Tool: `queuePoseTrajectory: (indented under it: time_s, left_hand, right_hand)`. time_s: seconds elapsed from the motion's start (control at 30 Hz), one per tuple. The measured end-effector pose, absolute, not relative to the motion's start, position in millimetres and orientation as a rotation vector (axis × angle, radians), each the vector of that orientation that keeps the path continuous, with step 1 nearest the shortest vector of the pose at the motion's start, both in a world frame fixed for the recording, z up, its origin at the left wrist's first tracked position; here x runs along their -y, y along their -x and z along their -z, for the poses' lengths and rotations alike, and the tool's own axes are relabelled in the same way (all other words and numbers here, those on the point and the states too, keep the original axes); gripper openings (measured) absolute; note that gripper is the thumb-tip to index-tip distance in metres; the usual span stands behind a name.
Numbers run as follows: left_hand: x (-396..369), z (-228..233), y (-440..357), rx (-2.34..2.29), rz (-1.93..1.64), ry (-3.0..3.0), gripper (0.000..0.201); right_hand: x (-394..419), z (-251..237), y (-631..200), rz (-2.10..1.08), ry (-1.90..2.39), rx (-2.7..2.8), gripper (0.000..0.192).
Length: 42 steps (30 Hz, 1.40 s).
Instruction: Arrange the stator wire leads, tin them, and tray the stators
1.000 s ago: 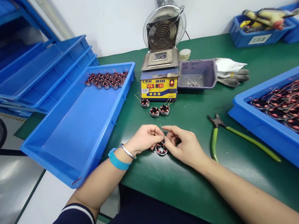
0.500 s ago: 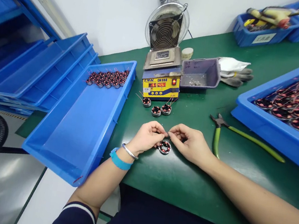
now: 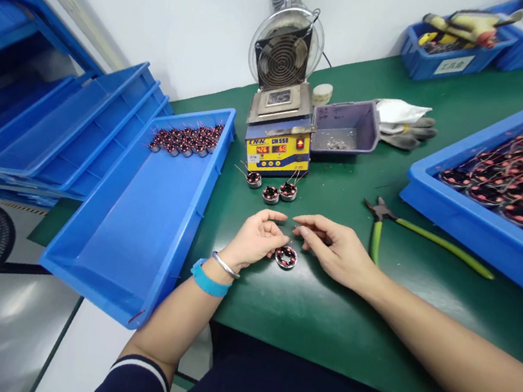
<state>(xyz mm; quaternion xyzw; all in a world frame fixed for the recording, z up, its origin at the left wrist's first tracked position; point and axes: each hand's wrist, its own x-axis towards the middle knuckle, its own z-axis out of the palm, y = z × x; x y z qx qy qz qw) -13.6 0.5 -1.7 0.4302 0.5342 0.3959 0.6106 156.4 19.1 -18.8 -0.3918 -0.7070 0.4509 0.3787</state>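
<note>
The left hand (image 3: pixel 255 239) and right hand (image 3: pixel 332 249) are drawing slightly apart over the small wound coil (image 3: pixel 286 257) lying on the green desk (image 3: pixel 304 307). A moment ago their fingertips were pinched together above it; now the fingers are loosening, apparently releasing its thin wire leads. Beyond, three similar coils (image 3: pixel 271 191) are waiting before the solder pot (image 3: pixel 277 136).

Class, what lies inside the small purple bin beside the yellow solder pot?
The purple bin holds a scatter of small silvery bits on its floor; its near wall hides the front strip.
</note>
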Motion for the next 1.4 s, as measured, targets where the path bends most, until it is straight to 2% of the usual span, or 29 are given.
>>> queuePoseTrajectory:
  time_s: [0.2, 0.53, 0.9, 1.27, 1.4]
  left_hand:
    - [-3, -3, 9, -1.302, -0.859, -0.978, 0.005]
    - [-9, -5, 7, -1.310, -0.837, -0.919, 0.007]
    - [-11, -7, 7, -1.266, -0.802, -0.914, 0.010]
    - [-9, -7, 7, -1.274, -0.778, -0.888, 0.007]
    - [-10, -6, 8, -1.273, -0.772, -0.887, 0.008]
  right_hand:
    - [-22, 20, -156, -1.100, 1.020, 1.814, 0.024]
    - [-27, 24, -147, -1.293, 0.993, 1.594, 0.029]
    - [-24, 26, -143, -1.266, 1.029, 1.546, 0.024]
    - [-22, 21, -153, -1.438, 0.997, 1.371, 0.043]
    - [-24, 21, -160, -1.437, 1.002, 1.454, 0.040]
